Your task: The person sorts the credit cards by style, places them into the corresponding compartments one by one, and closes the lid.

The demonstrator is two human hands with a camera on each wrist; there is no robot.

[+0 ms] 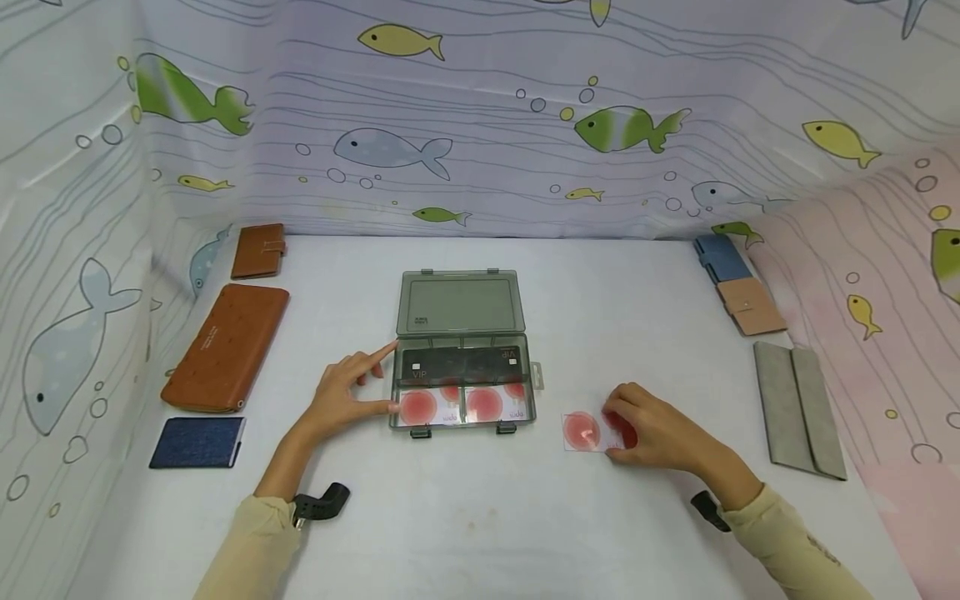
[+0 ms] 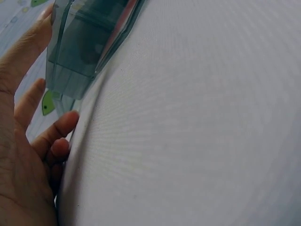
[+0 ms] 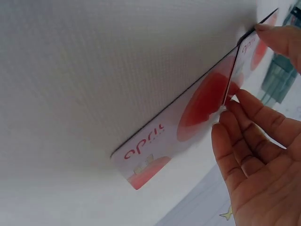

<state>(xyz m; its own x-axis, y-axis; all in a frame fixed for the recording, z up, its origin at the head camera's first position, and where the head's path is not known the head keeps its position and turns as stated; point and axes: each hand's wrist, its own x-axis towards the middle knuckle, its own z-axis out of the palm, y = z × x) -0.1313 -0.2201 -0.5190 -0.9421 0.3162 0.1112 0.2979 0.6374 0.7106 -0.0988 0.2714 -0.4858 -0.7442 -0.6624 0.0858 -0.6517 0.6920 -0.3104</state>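
A smoky green plastic case [image 1: 461, 304] lies with its lid folded back. Two black VIP cards [image 1: 435, 367] fill its back compartments, and two white cards with red circles [image 1: 491, 406] the front ones. At the case's left side, my left hand [image 1: 341, 400] touches it with extended thumb and forefinger spread apart. To the right of the case, my right hand [image 1: 656, 429] pinches a white and red card [image 3: 249, 54] by its opposite long edges. That card overlaps another "april" card [image 3: 146, 141], which extends under the palm.
On the left are a small brown wallet [image 1: 258, 252], a long brown zip wallet [image 1: 227, 348] and a dark blue card holder [image 1: 197, 442]. A blue wallet [image 1: 723, 258], a tan wallet [image 1: 752, 307] and a grey folding wallet [image 1: 799, 410] line the right. Behind hangs a fish-print curtain [image 1: 495, 75].
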